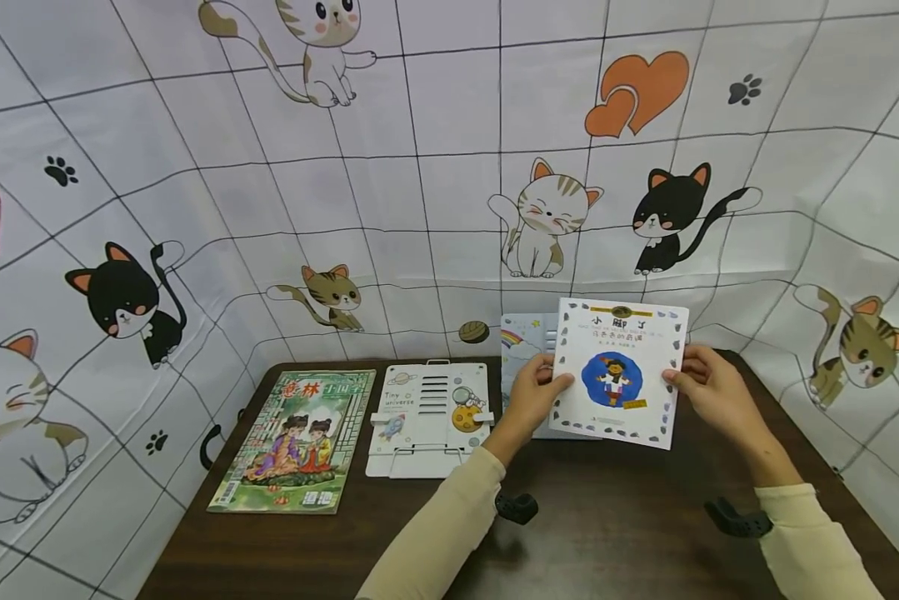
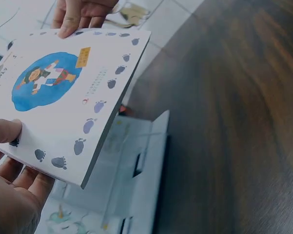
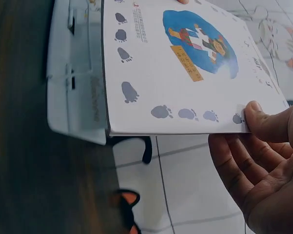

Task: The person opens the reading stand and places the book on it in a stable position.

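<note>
Between my two hands is a white book (image 1: 576, 417) with a footprint border and a blue oval picture on its cover. My left hand (image 1: 530, 400) pinches its left edge, thumb on the cover and fingers behind. At the opposite edge my right hand (image 1: 722, 400) grips it the same way, as the right wrist view also shows. The book is held up, slightly tilted, in front of a pale book stand (image 1: 520, 342) with a rainbow and star print, which it partly hides.
To the left lies a second white book stand (image 1: 434, 450) printed "Tiny universe", with clips and a wire bar. A colourful magazine (image 1: 292, 450) lies farther left on the dark wooden table (image 1: 599, 517). A cat-patterned cloth (image 1: 449, 192) hangs behind the table and along both sides.
</note>
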The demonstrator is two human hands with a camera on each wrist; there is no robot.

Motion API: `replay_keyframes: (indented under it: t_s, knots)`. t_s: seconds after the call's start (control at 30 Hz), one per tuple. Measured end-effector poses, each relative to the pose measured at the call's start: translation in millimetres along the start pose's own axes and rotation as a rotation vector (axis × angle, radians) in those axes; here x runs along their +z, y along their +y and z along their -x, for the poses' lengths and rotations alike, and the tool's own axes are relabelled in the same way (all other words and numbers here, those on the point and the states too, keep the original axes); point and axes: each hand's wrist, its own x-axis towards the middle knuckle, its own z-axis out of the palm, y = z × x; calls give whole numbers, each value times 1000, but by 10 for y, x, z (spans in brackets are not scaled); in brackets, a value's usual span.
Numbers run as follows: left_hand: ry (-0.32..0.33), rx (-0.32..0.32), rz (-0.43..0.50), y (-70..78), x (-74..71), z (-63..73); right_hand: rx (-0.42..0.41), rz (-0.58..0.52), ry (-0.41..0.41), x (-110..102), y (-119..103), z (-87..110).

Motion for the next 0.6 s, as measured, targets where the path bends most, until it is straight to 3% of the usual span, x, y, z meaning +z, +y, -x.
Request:
replay_keyframes:
  t_s: [0.27,0.6]
  knots:
    - [40,8,-36,130,-239,-68,-38,2,29,98,-214,-187]
    - [117,88,-203,324,-504,-189,-78,-65,77,214,-419,-453]
